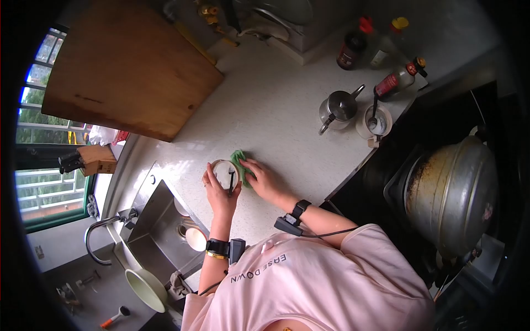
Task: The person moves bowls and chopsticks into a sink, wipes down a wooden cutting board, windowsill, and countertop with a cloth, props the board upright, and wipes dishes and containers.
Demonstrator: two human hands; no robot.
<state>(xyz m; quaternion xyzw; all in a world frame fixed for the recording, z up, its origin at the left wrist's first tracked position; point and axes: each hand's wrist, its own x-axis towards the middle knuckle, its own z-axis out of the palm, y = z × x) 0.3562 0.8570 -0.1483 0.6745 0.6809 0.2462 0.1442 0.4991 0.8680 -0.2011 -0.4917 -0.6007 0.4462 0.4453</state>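
My left hand [222, 199] is wrapped round a small round seasoning jar [221, 170] with white contents. A small black spoon [231, 179] rests in the jar. Against the jar's right side, my right hand [264, 179] has its fingers closed on a green cloth [238, 159]. The cloth is bunched up and partly hidden under the fingers. Both hands are over the pale speckled countertop [276, 121].
Right of the hands stand a metal-lidded pot [340, 105], a second seasoning jar [381, 128] with a dark spoon, and several bottles [388, 84]. A large pot [455, 193] occupies the stove. The sink [154, 220] is lower left; a wooden board [130, 71] leans upper left.
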